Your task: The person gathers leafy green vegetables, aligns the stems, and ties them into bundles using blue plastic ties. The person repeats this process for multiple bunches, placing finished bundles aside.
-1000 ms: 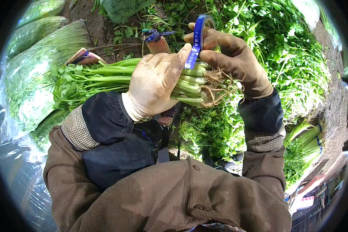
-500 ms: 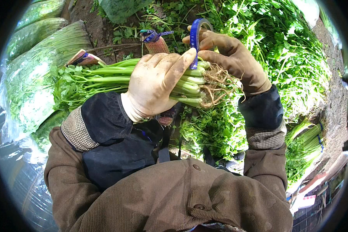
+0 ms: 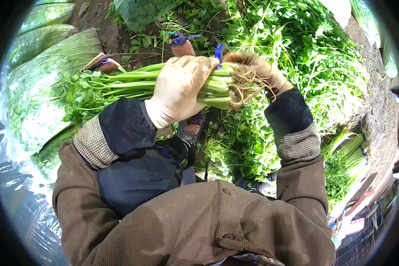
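A bunch of leafy green celery (image 3: 128,80) lies sideways in front of me, leaves to the left and tangled brown roots (image 3: 248,88) to the right. My gloved left hand (image 3: 181,86) is wrapped round its stalks close to the root end. Behind the roots, my gloved right hand (image 3: 259,68) curls in at the far side of the bunch, slightly blurred. It grips a roll of blue tape (image 3: 218,54), seen edge-on at the upper side of the stalks by my left fingertips. The bunch and roots hide some of the right fingers.
Loose leafy celery (image 3: 297,57) is heaped ahead and to the right. Filled clear plastic bags of greens (image 3: 35,97) lie at the left. A bunch bound with blue tape (image 3: 348,153) rests at the right. A stand with a blue-wrapped top (image 3: 181,43) rises behind my left hand.
The right hand has moved down and nearer the root end, taking the tape roll lower behind the stalks. The roll's ring showed clearly before. My left hand keeps its hold, shifted slightly.
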Action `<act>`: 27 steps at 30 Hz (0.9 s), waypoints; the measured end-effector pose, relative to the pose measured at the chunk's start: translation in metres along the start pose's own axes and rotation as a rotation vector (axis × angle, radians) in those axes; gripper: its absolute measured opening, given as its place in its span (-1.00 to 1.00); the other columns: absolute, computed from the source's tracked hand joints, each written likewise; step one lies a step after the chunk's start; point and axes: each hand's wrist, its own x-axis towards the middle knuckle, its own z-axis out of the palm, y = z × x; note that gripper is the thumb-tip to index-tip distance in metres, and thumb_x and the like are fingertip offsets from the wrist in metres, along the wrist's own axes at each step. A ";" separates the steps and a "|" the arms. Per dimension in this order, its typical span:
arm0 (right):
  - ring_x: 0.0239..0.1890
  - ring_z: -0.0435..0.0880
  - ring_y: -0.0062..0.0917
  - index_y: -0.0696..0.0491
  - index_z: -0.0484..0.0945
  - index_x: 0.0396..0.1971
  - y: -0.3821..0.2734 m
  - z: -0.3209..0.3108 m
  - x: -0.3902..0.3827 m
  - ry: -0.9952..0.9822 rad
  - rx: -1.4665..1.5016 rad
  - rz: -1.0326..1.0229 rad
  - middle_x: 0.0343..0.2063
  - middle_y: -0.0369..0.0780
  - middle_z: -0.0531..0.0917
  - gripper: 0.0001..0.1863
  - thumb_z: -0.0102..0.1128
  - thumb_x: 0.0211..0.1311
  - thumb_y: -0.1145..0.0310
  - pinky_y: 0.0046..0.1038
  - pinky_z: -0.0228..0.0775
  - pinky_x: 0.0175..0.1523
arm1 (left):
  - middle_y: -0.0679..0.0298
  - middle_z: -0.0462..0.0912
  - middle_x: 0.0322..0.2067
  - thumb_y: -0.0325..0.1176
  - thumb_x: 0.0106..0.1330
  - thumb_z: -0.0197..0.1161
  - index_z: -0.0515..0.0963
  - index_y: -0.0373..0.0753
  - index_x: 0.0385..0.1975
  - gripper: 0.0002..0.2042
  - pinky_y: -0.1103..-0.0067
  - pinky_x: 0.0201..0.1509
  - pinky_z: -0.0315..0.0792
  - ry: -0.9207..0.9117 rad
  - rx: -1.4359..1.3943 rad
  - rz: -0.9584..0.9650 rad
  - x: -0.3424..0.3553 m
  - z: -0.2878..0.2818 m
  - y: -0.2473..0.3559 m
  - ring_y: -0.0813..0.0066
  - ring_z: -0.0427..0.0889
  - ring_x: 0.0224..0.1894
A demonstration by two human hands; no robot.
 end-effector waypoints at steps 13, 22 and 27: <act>0.12 0.56 -0.48 0.13 0.55 0.06 -0.024 0.143 -0.116 -0.128 0.274 -0.013 0.06 -0.18 0.62 -0.44 0.45 0.18 0.09 -0.33 0.34 0.28 | 0.19 0.61 -0.13 -0.30 -0.09 0.45 0.49 -0.24 0.04 -0.42 0.30 0.06 0.43 0.009 0.015 -0.018 -0.005 0.003 0.006 0.21 0.61 -0.06; 0.50 0.04 0.00 0.15 0.27 0.35 -0.124 0.114 -0.016 0.094 -1.186 -0.583 0.43 0.12 0.10 -0.05 0.43 0.06 -0.08 -0.15 -0.01 0.52 | 0.27 0.61 -0.16 -0.26 0.16 0.28 0.57 -0.22 -0.18 -0.73 0.34 0.04 0.42 0.018 -0.423 -0.114 -0.006 0.001 0.004 0.24 0.56 -0.05; -0.04 0.63 -0.48 0.15 0.69 -0.19 -0.127 0.084 0.010 0.368 -0.166 -0.235 -0.14 -0.17 0.71 -0.67 0.28 0.35 0.14 -0.43 0.45 0.07 | 0.19 0.59 -0.17 -0.21 0.03 0.34 0.52 -0.25 -0.18 -0.62 0.33 -0.05 0.40 -0.013 0.070 0.023 -0.004 0.000 0.006 0.27 0.56 -0.12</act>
